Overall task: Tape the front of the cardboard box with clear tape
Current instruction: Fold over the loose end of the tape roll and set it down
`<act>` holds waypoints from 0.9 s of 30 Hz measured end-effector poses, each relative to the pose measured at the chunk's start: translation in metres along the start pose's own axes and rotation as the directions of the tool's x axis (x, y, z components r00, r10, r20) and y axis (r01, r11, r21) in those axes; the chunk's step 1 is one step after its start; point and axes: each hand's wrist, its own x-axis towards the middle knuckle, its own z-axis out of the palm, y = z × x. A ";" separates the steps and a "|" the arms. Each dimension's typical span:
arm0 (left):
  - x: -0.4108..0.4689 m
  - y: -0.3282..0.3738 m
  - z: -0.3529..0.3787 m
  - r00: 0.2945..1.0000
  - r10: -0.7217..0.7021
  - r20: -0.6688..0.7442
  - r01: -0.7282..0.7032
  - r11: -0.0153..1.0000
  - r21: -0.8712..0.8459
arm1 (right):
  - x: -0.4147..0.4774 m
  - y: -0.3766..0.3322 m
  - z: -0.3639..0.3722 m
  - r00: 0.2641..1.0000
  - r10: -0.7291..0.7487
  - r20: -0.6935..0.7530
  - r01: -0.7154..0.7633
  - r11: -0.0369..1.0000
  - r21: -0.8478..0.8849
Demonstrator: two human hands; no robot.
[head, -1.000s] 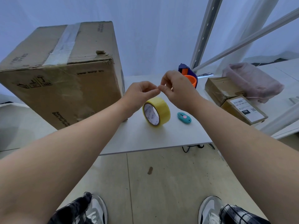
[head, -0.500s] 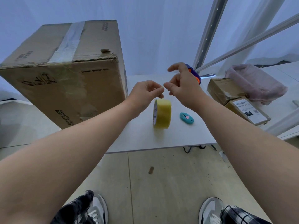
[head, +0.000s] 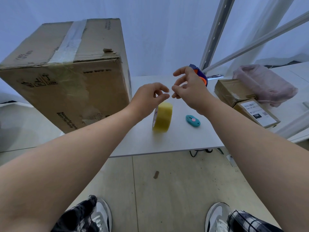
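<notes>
While the tape roll (head: pixel 162 118) stands on edge near the middle of the tabletop (head: pixel 184 141), a little back from its front edge, I have both hands raised just above it, fingertips almost meeting. My left hand (head: pixel 148 96) is pinched narrow, thumb to forefinger, and I think it holds the clear free end drawn up off the roll, though the strip is too faint to be sure. My right hand (head: pixel 189 87) is looser, fingers curled and spread, holding nothing I can make out. The cardboard box (head: pixel 70 81) fills the left end of the tabletop, its front face turned toward me, within easy reach for a strip. The small teal cutter (head: pixel 192 120) lies just right of the roll, handy for cutting. Behind my right hand sits a tape dispenser (head: pixel 200 76), and smaller boxes (head: pixel 242 101) crowd the right edge.
</notes>
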 end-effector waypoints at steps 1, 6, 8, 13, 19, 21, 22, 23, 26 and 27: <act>0.000 0.000 0.000 1.000 0.000 -0.014 0.000 1.000 0.000 | 0.000 0.000 0.000 1.000 0.002 -0.009 -0.002 1.000 -0.001; 0.000 0.000 0.001 1.000 0.018 -0.020 -0.018 1.000 0.006 | 0.001 0.003 0.001 1.000 -0.020 0.016 0.021 0.998 -0.062; 0.001 -0.001 0.001 1.000 -0.003 -0.031 0.003 1.000 0.000 | 0.001 0.005 0.003 0.999 -0.038 0.027 0.040 0.995 -0.086; 0.002 -0.002 0.002 0.993 -0.115 0.031 0.119 0.978 -0.172 | 0.000 0.008 0.005 0.996 -0.083 0.019 0.085 0.988 -0.132; 0.004 -0.003 0.002 0.981 -0.193 0.030 0.194 0.939 -0.285 | -0.002 0.010 0.007 0.984 -0.114 0.136 0.141 0.968 -0.210; 0.004 -0.003 0.002 0.980 -0.195 0.033 0.195 0.927 -0.320 | -0.003 0.011 0.009 0.982 -0.100 0.160 0.137 0.961 -0.241; 0.004 -0.003 0.002 0.982 -0.186 0.035 0.187 0.932 -0.309 | -0.003 0.012 0.009 0.984 -0.090 0.156 0.127 0.959 -0.253; 0.004 -0.003 0.002 0.984 -0.176 0.036 0.179 0.942 -0.286 | -0.003 0.012 0.010 0.986 -0.076 0.149 0.113 0.959 -0.260; 0.006 -0.002 0.000 0.985 -0.169 0.018 0.168 0.944 -0.283 | -0.002 0.012 0.010 0.989 -0.043 0.138 0.081 0.956 -0.281; 0.007 -0.002 -0.001 0.984 -0.180 0.006 0.174 0.938 -0.300 | -0.002 0.012 0.010 0.990 -0.030 0.140 0.068 0.958 -0.279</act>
